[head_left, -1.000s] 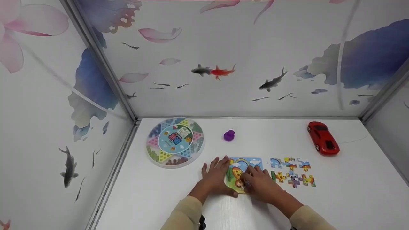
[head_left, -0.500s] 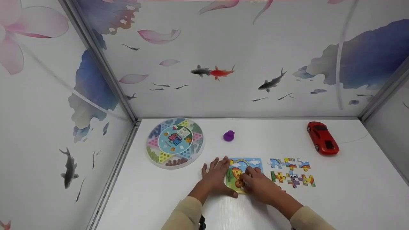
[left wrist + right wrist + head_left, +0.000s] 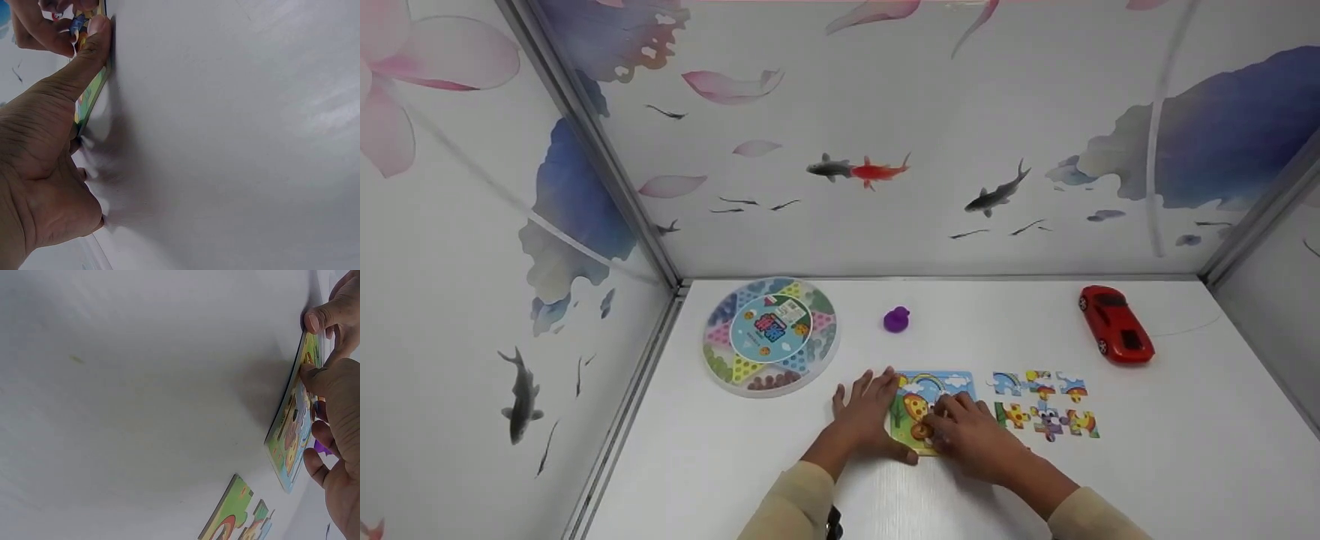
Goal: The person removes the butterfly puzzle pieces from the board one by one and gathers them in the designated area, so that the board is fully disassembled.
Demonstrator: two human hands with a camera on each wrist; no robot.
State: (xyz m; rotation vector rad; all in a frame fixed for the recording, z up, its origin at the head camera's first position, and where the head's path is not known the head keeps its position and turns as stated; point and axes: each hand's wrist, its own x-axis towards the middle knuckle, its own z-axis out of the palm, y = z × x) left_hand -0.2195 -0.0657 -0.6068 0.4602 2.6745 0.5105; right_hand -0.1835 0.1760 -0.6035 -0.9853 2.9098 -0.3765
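A colourful puzzle board (image 3: 934, 388) lies flat on the white table (image 3: 1147, 450). My left hand (image 3: 867, 411) lies beside the board's left edge with its fingers straight. Its thumb (image 3: 97, 40) presses on the board's near edge (image 3: 90, 98). My right hand (image 3: 956, 426) is over the board's lower half, fingers curled. In the left wrist view its fingertips (image 3: 53, 31) pinch a small puzzle piece (image 3: 79, 25) down at the board. In the right wrist view the board (image 3: 289, 439) shows edge-on under that hand. Most of the board's picture is hidden by the hands.
Several loose puzzle pieces (image 3: 1042, 405) lie in two rows right of the board. A red toy car (image 3: 1116, 324) stands at the back right. A small purple toy (image 3: 897, 319) and a round game tray (image 3: 771, 334) stand behind the hands. Patterned walls close in three sides.
My right hand has crept slightly left and lower over the board. The left hand and the board have stayed put.
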